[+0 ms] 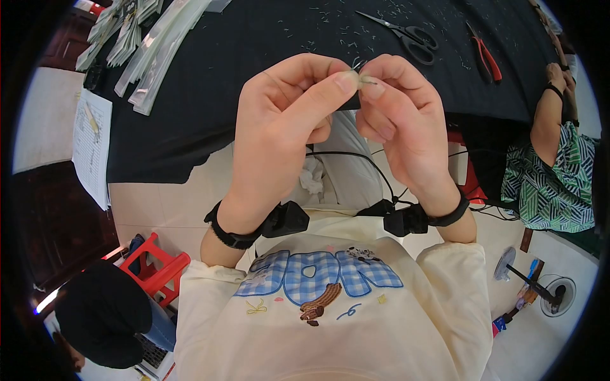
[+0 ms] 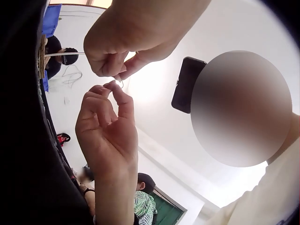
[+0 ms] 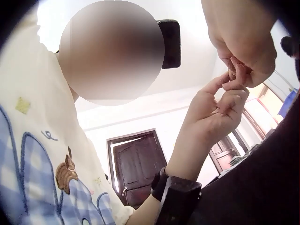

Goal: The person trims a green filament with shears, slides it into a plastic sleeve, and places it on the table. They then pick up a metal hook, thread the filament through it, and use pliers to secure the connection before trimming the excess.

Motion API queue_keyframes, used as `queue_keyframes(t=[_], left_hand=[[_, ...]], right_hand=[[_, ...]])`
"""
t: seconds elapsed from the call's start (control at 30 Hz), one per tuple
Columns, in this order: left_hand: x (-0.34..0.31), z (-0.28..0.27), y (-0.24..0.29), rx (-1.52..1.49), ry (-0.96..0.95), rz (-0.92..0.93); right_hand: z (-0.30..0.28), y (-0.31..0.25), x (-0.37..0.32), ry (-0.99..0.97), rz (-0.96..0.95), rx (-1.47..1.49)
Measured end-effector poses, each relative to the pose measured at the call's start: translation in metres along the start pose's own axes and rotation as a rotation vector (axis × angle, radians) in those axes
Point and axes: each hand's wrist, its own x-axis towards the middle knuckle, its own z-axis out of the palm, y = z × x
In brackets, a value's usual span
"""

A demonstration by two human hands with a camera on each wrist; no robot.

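Both hands meet above the near edge of the black-covered table. My left hand (image 1: 279, 120) pinches a small, thin wire-like strand (image 1: 368, 82) between thumb and forefinger. From the other side, my right hand (image 1: 410, 117) pinches the same piece, its fingertips right against the left ones. Dark, thin ends stick up between the fingertips; most of the piece is hidden by them. In the left wrist view, a fine curved strand (image 2: 122, 84) shows between the left hand (image 2: 136, 35) above and the right hand (image 2: 110, 126) below. What kind of strand it is, I cannot tell.
Black-handled scissors (image 1: 416, 43) and red-handled pliers (image 1: 488, 60) lie on the black cloth (image 1: 267, 32) beyond the hands, among scattered clippings. Clear plastic strips (image 1: 152, 57) and a written sheet (image 1: 91, 149) lie to the left. Another person's arm (image 1: 548, 120) is at right.
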Motion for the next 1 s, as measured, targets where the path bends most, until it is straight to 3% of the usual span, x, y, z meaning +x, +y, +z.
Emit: queue_keyframes(t=[0.33, 0.6, 1.0], left_hand=[[0.000, -0.003, 0.003, 0.032, -0.028, -0.086], [0.001, -0.002, 0.001, -0.016, -0.022, -0.089], [0.003, -0.002, 0.000, -0.001, -0.024, -0.090]], right_hand=[[-0.008, -0.006, 0.002, -0.050, 0.042, -0.106], [-0.002, 0.000, -0.003, 0.008, -0.191, -0.271], [-0.006, 0.003, -0.002, 0.014, -0.190, -0.300]])
